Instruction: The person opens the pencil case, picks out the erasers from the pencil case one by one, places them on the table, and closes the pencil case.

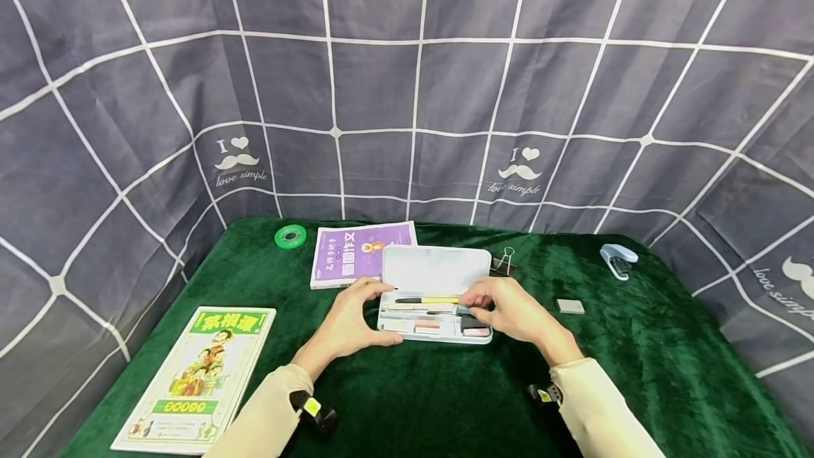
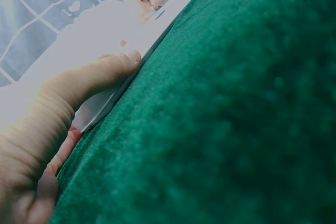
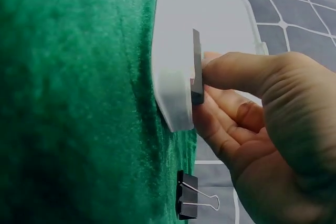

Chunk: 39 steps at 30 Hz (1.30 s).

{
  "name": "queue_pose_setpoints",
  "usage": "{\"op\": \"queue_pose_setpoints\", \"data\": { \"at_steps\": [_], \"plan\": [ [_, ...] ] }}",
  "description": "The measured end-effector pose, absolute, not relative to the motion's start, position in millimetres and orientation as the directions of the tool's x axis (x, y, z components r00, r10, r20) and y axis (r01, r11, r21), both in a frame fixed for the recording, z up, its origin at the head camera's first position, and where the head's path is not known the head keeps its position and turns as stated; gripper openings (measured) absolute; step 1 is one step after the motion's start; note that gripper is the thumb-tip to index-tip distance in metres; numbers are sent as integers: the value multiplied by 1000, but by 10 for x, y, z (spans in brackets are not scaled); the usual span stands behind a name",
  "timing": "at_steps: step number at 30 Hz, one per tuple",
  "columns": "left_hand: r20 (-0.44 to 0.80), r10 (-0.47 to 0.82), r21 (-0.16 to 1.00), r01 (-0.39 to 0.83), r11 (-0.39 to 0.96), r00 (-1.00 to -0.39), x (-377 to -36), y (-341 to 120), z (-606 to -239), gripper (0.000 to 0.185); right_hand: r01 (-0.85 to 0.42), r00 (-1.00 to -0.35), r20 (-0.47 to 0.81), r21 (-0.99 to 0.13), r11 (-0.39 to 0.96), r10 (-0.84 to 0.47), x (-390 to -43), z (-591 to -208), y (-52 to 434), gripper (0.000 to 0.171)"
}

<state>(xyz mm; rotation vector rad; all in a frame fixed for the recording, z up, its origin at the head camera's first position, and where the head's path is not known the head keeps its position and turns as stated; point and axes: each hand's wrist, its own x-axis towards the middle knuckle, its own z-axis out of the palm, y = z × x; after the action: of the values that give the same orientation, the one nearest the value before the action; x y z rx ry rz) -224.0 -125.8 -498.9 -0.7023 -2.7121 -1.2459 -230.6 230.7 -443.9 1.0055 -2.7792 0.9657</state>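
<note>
A white pencil case (image 1: 435, 336) lies with its lid (image 1: 436, 267) raised at the back. My left hand (image 1: 348, 320) grips its left end, thumb at the front rim and fingers at the back corner. My right hand (image 1: 511, 308) reaches over the right end, its fingers pinching the right end of a yellow-and-black pen (image 1: 422, 300) that lies along the case. Below the right thumb sits a dark block (image 3: 197, 66) with a pink part under it. In the front row of the case lies a pinkish block (image 1: 427, 326). The right fingertips are partly hidden.
Behind the case are a purple book (image 1: 343, 260) and a black binder clip (image 1: 502, 264). Green tape (image 1: 290, 236) lies at the back left, a green-and-white book (image 1: 197, 380) at front left. Rightward are a small pale block (image 1: 570, 306) and a light-blue stapler (image 1: 618, 260).
</note>
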Motion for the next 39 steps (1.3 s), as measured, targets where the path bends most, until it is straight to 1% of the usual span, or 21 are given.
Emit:
{"op": "queue_pose_setpoints", "data": {
  "at_steps": [5, 8, 11, 15, 17, 19, 22, 24, 31, 36, 39],
  "plan": [
    [261, 379, 696, 445, 564, -888, -2249, -1251, -4993, 87, -611, -786, 332, -544, 575, -521, -2287, -4319, 2412, 23],
    [265, 380, 694, 448, 563, -887, -2248, -1256, -4993, 87, -636, -772, 405, -510, 579, -491, -2278, -4184, 2570, 26],
    [269, 375, 694, 449, 563, -887, -2243, -1261, -4990, 87, -646, -760, 462, -460, 609, -457, -2244, -4034, 2812, 31],
    [273, 373, 692, 451, 563, -887, -2241, -1266, -4993, 87, -602, -781, 483, -413, 684, -395, -2138, -3898, 3192, 34],
    [278, 375, 690, 455, 562, -884, -2243, -1262, -5002, 88, -560, -807, 469, -417, 716, -358, -2069, -3894, 3378, 34],
    [280, 377, 689, 459, 562, -883, -2247, -1259, -5010, 88, -516, -838, 439, -444, 733, -324, -2002, -3935, 3542, 33],
    [281, 376, 690, 458, 560, -883, -2250, -1257, -5013, 87, -458, -879, 378, -498, 736, -292, -1917, -4066, 3736, 31],
    [278, 374, 692, 455, 561, -885, -2252, -1257, -5009, 87, -436, -894, 344, -517, 736, -287, -1887, -4177, 3829, 31],
    [277, 377, 688, 456, 565, -884, -2273, -1257, -5025, 87, -384, -923, 236, -570, 726, -303, -1854, -4502, 3955, 28],
    [276, 373, 685, 453, 570, -886, -2269, -1266, -5040, 87, -366, -927, 169, -612, 701, -336, -1846, -4579, 3978, 24],
    [274, 372, 685, 451, 572, -887, -2263, -1272, -5033, 87, -336, -935, 127, -614, 714, -331, -1851, -4589, 3978, 25]
  ]
}}
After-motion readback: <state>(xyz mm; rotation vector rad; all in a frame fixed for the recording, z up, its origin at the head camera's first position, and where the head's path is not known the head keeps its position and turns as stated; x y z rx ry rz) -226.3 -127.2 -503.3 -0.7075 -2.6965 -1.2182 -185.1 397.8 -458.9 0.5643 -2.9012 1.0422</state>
